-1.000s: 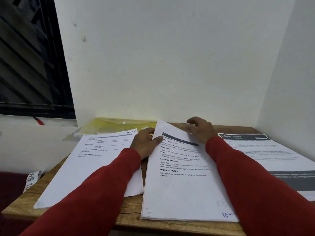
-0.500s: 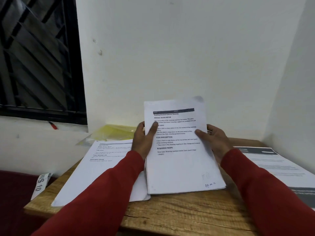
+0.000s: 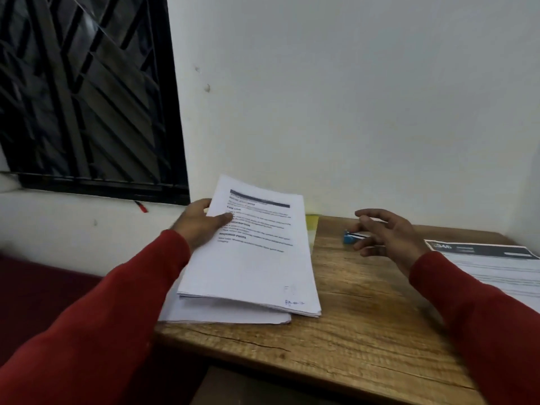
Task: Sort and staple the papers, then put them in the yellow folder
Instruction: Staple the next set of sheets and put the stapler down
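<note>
Right hand leaving the papers for the stapler

The left hand [image 3: 201,223] is now gripping the white printed paper stack [image 3: 251,255] alone; the right hand [image 3: 385,232], fingers spread and empty, is reaching over the small blue stapler [image 3: 350,237], so stapling looks next.

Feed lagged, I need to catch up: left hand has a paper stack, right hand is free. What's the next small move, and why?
Probably close the right hand on the blue stapler. Its fingers are spread just over it on the table, holding nothing, while the left hand grips the paper stack by its left edge, seemingly ready for stapling.
</note>
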Action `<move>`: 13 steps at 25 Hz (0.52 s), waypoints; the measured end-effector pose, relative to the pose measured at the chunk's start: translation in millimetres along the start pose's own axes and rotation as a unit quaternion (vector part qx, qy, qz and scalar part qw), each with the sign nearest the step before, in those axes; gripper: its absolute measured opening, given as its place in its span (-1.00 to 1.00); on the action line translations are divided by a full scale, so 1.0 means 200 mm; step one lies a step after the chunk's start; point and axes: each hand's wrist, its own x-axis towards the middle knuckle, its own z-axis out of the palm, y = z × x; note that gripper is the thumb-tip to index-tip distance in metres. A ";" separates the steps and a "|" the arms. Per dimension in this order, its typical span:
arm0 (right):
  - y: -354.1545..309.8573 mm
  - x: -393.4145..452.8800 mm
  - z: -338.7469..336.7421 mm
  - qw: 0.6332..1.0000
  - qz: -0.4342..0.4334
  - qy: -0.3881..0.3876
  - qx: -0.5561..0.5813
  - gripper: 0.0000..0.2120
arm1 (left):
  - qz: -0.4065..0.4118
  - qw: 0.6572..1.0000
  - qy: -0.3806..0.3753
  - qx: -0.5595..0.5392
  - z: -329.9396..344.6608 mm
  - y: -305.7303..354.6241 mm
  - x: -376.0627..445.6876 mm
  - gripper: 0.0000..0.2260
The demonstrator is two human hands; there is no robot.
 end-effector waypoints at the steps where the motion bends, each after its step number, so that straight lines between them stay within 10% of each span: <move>1: 0.01 0.00 0.01 1.000 -0.001 -0.011 -0.010 -0.80 | -0.019 0.998 0.003 0.064 -0.08 -0.06 0.00 -0.69; 5: 0.04 -0.02 0.05 0.998 0.004 -0.053 -0.045 -0.82 | -0.087 0.914 -0.008 0.395 -0.19 -0.33 -0.01 -0.47; 13: 0.04 -0.01 0.02 0.997 -0.009 -0.033 -0.062 -0.84 | -0.035 0.844 -0.028 0.534 -0.07 -0.15 -0.11 -0.52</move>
